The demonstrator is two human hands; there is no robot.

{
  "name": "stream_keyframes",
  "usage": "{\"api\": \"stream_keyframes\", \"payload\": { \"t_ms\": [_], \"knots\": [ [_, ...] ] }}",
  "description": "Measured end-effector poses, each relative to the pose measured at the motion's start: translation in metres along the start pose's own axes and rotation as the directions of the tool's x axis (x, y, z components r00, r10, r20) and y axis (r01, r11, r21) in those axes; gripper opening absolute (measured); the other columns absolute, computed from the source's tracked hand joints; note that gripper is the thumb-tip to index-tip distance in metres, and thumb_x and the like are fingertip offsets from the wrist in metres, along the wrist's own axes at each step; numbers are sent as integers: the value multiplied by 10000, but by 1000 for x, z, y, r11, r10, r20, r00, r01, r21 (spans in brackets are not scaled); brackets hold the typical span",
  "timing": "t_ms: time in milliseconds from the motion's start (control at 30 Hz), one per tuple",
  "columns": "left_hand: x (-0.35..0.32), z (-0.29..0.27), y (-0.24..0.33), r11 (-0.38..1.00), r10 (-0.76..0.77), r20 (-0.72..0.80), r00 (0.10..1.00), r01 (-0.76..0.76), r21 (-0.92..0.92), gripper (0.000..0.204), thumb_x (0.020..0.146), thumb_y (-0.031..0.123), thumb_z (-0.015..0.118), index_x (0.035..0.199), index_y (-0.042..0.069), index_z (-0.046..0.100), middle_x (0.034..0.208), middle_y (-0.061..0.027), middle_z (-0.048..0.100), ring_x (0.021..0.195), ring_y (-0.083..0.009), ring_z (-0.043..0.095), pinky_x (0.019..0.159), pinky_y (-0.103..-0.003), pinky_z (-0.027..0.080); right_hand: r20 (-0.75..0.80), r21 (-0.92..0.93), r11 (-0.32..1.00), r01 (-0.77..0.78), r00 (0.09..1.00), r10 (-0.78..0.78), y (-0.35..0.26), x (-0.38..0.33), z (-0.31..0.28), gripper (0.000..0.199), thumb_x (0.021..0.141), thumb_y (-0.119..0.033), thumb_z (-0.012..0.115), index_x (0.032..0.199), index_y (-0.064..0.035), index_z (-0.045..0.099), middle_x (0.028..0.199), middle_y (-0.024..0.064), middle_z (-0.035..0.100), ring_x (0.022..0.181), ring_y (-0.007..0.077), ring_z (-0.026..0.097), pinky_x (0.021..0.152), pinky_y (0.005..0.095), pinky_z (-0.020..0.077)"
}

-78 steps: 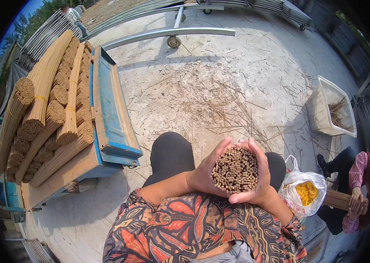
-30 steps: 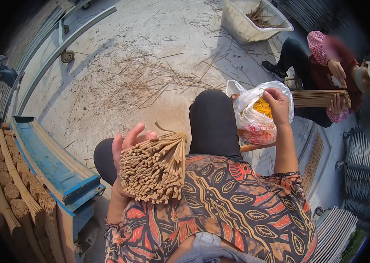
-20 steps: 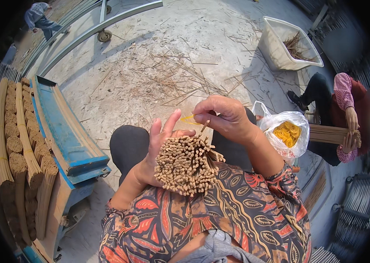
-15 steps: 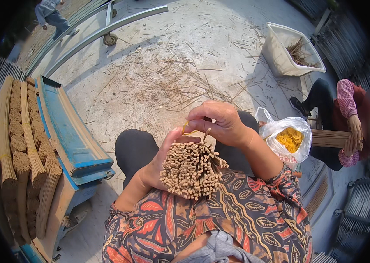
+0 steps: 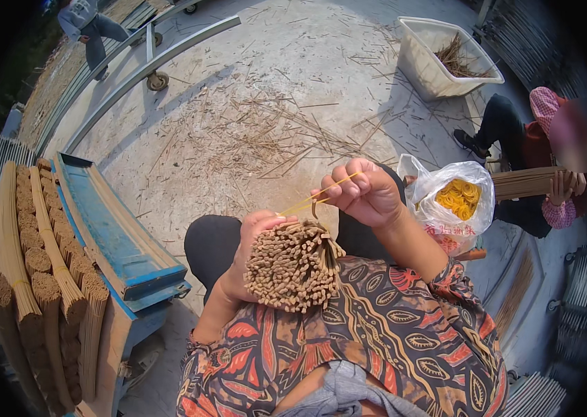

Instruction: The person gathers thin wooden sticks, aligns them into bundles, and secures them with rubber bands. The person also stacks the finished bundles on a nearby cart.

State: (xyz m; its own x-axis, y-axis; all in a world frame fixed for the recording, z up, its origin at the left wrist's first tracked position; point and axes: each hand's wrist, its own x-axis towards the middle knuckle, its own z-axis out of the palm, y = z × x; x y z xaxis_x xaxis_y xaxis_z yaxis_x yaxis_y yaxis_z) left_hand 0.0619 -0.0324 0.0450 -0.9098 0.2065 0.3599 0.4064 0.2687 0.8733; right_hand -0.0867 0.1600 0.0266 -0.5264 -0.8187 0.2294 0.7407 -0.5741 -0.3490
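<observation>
A thick bundle of brown incense sticks (image 5: 292, 271) rests at my lap with its cut ends facing up. My left hand (image 5: 241, 258) is closed around the bundle's left side, its fingertips at the far edge. From there a thin yellow rubber band (image 5: 299, 206) stretches up to the right. The other end is pinched and looped in the fingers of my right hand (image 5: 368, 196), raised above the bundle's far right. One bent stick stands out of the bundle beneath the band. The band's lower end at my left fingers is partly hidden.
A plastic bag of yellow rubber bands (image 5: 459, 199) sits at my right. Stacked bundles (image 5: 36, 260) lie at left beside a blue metal trough (image 5: 109, 222). A white bin (image 5: 439, 76) stands far right. A co-worker (image 5: 557, 146) at right holds sticks. Loose sticks litter the floor.
My right hand has moved slightly right and away from my left fingers, drawing the rubber band out long. The view has shifted a little, and the co-worker leans further over their sticks.
</observation>
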Motion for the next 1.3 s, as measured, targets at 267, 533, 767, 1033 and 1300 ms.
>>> {"api": "stream_keyframes", "payload": {
  "t_ms": [267, 533, 767, 1033, 1300],
  "knots": [
    [-15, 13, -3, 804, -475, -60, 878, 405, -436, 1002, 473, 287, 870, 1279, -33, 369, 1203, -155, 375, 1126, -266, 409, 950, -329, 368, 128, 349, 934, -71, 991, 27, 21, 16, -8, 651, 882, -337, 554, 1420, -143, 244, 1424, 199, 282, 713, 101, 511, 530, 180, 455],
    [-6, 9, -3, 979, -173, -77, 982, 164, -119, 930, 514, 306, 839, 1266, -29, 405, 1161, -158, 428, 1100, -290, 406, 957, -348, 336, 79, -628, 778, 36, 997, 18, 4, -26, 45, 1484, 428, -551, 828, 1415, -47, -159, 1506, 170, -57, 1398, 282, -12, 1115, 420, 52],
    [1, 18, 8, 746, -519, -122, 846, 379, -548, 741, 667, 255, 776, 1251, -5, 402, 1165, -138, 440, 1091, -286, 442, 944, -374, 366, 487, -716, -331, 615, 779, 394, -5, -1, 125, 700, 685, -212, 619, 1299, 24, 378, 1404, 269, 284, 1326, 409, 259, 1067, 494, 240],
    [-8, 18, -31, 781, -399, -242, 884, 190, -595, 646, 746, 227, 688, 1270, -9, 393, 1214, -134, 442, 1117, -272, 447, 963, -365, 361, 695, -342, -436, 832, 537, 479, 28, 28, 101, 299, 736, -258, 501, 839, -33, 668, 961, 145, 632, 1027, 318, 531, 1004, 557, 270],
    [-15, 23, -53, 815, -381, -340, 860, 138, -563, 555, 825, 199, 600, 1289, -13, 384, 1262, -129, 445, 1143, -259, 452, 981, -355, 357, 613, -414, -417, 809, 587, 529, 8, 40, 91, 177, 652, -283, 581, 654, -133, 675, 754, -27, 623, 845, 212, 567, 968, 600, 296]
  ]
}}
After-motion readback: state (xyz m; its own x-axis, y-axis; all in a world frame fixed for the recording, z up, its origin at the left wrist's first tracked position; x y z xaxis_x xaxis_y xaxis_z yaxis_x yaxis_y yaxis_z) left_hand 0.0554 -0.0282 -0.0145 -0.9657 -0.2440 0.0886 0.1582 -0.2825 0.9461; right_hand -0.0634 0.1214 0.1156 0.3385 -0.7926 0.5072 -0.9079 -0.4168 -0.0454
